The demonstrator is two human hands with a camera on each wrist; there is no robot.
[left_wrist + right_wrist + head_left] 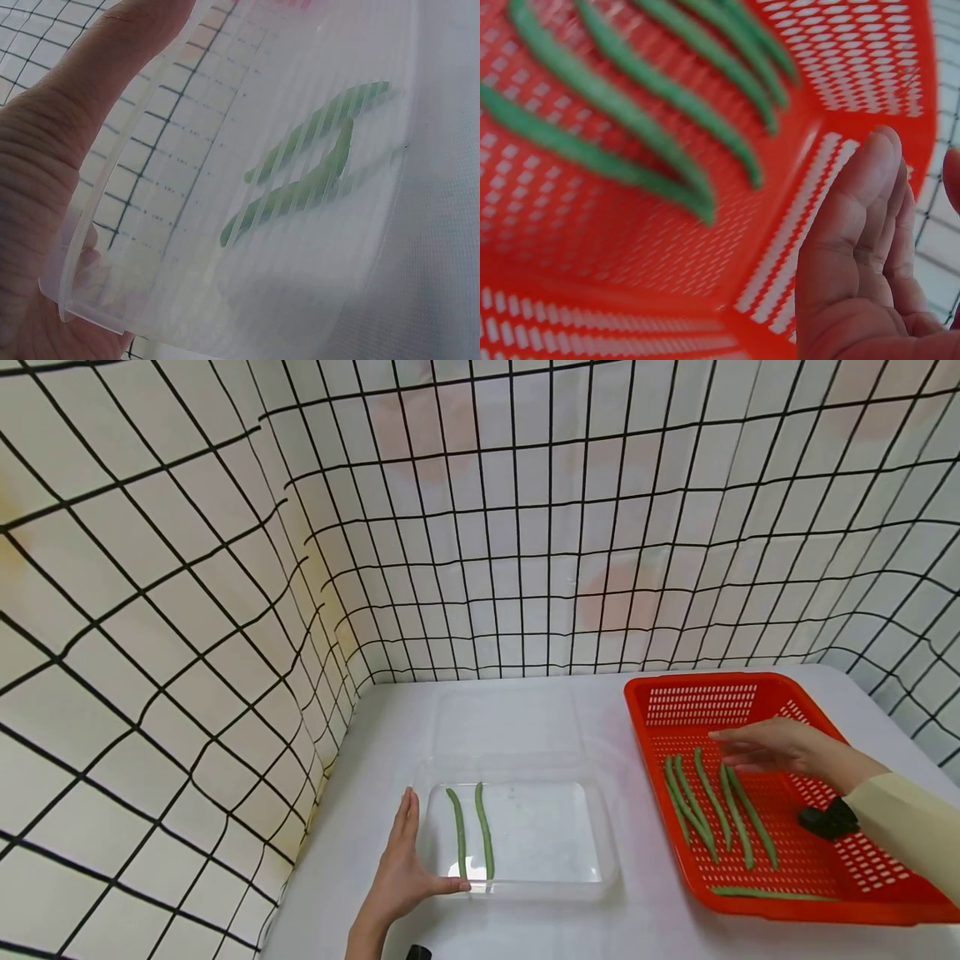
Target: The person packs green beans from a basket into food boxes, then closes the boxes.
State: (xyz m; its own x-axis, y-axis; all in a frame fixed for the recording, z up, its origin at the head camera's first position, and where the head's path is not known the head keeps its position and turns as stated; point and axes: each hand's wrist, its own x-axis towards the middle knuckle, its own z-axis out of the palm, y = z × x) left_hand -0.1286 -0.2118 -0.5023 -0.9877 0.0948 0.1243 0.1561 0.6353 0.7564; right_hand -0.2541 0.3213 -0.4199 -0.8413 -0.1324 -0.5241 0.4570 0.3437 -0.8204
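Two green beans lie lengthwise, side by side, in a clear plastic container. My left hand rests against the container's near left corner, thumb along the front rim and straight fingers up the left side. In the left wrist view the same beans show through the ribbed wall. Over the red basket hovers my right hand, its fingers extended and holding nothing. Several green beans lie below and left of it on the basket floor. The right wrist view shows that hand apart from the beans.
One more green bean lies along the basket's front wall. Behind the container is a flat translucent lid on the white table. Black grid netting over white cloth surrounds the back and sides.
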